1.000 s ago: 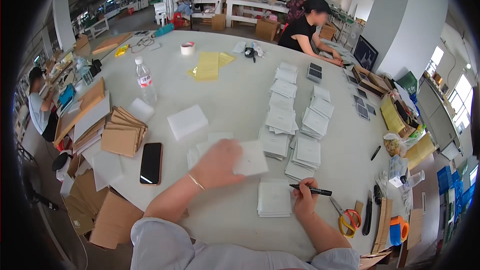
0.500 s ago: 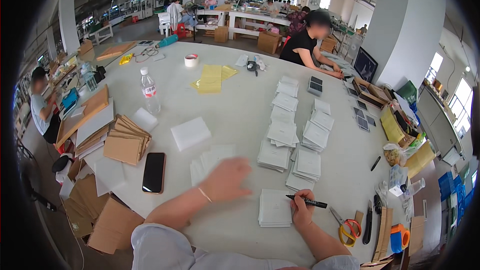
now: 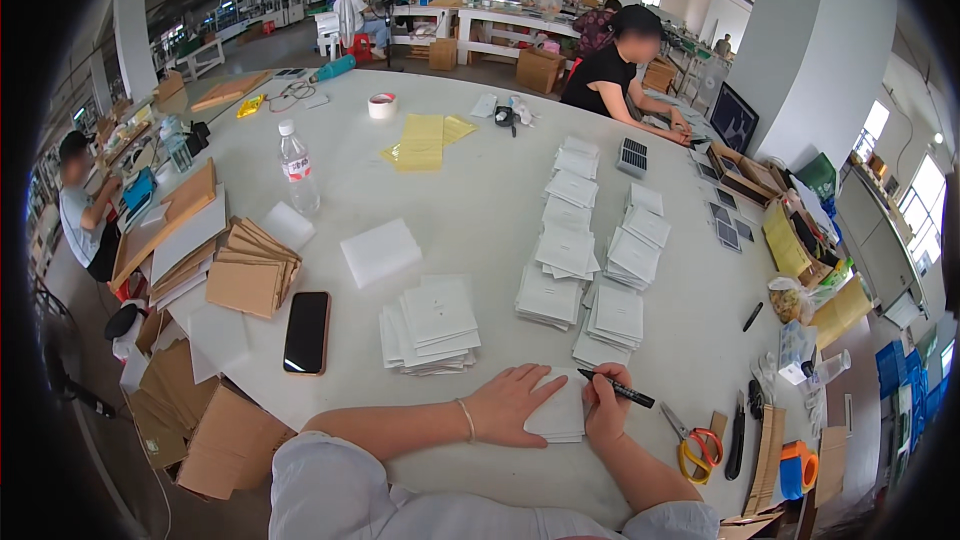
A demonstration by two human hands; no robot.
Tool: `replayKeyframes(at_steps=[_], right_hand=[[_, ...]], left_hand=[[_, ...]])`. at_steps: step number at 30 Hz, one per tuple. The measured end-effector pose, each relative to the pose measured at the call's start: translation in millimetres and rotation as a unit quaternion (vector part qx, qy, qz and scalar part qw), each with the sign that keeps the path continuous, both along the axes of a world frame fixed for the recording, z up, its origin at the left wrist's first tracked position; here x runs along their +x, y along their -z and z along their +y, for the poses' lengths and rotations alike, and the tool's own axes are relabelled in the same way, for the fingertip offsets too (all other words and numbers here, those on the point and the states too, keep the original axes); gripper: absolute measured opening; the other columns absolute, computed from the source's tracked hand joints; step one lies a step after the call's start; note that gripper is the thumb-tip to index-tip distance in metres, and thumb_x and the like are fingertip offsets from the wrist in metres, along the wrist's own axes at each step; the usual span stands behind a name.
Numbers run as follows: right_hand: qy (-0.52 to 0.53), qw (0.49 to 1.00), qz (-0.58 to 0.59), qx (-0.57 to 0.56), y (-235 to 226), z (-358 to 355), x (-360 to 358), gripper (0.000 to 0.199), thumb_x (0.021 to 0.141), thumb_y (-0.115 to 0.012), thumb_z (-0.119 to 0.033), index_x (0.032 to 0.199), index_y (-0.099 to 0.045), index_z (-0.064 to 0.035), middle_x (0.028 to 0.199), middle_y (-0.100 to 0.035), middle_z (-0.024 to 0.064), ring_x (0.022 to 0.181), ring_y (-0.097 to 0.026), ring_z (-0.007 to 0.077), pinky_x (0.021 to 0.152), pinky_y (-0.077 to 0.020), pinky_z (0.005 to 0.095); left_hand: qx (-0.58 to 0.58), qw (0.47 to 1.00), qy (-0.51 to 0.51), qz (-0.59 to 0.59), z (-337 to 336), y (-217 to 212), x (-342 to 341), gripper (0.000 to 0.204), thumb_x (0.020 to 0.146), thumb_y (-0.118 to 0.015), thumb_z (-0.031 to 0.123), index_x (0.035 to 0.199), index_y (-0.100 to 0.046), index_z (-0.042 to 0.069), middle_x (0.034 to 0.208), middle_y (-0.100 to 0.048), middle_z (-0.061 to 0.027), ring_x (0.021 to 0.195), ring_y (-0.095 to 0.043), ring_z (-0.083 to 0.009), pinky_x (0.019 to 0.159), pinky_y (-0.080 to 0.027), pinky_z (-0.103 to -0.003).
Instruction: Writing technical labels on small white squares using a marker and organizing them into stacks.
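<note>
My left hand lies with fingers spread on a small stack of square white packets at the table's near edge, covering part of it. In my right hand, just right of that stack, is a black marker pen; its tip points left over the stack's far edge. Left of centre rests a loose pile of similar white packets. Farther off to the right, two overlapping rows of white packets run away from me.
Scissors, a black utility knife and an orange tape dispenser lie to the right. At left are a phone, cardboard pieces and a water bottle. A co-worker sits at the far right.
My left hand has moved right and down from above the left pile onto the near stack, uncovering that pile. The marker stays in my right hand.
</note>
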State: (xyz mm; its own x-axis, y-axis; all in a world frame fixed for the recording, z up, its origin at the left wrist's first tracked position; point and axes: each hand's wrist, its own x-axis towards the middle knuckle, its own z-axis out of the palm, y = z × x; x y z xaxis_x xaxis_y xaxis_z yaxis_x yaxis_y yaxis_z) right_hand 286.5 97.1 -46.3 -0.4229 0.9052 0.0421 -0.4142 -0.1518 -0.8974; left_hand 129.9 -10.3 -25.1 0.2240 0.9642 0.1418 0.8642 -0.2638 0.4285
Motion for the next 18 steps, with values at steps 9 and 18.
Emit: replayKeyframes(at_steps=[9,18], right_hand=[[-0.008,0.996,0.036,-0.078,9.4,3.5,-0.2,0.005,0.082,-0.055,-0.007,0.086,-0.052,-0.0069,0.06,-0.047,0.0007,0.051,-0.041,0.009,0.049,-0.0342,0.0225],[-0.02,0.995,0.05,-0.088,9.8,4.4,-3.6,0.005,0.082,-0.054,-0.008,0.086,-0.051,-0.0069,0.06,-0.048,0.0013,0.05,-0.042,0.0095,0.048,-0.0356,0.0225]], left_hand=[[-0.004,1.0,0.012,0.011,-2.6,-2.9,4.7,0.095,0.067,-0.066,0.05,0.139,-0.024,0.005,0.13,-0.035,-0.0259,0.122,-0.034,-0.0392,0.102,-0.028,-0.044],[0.0,1.0,0.004,0.021,0.3,2.0,4.0,0.094,0.063,-0.068,0.048,0.133,-0.029,-0.002,0.13,-0.036,-0.0223,0.124,-0.033,-0.0362,0.101,-0.029,-0.046]])
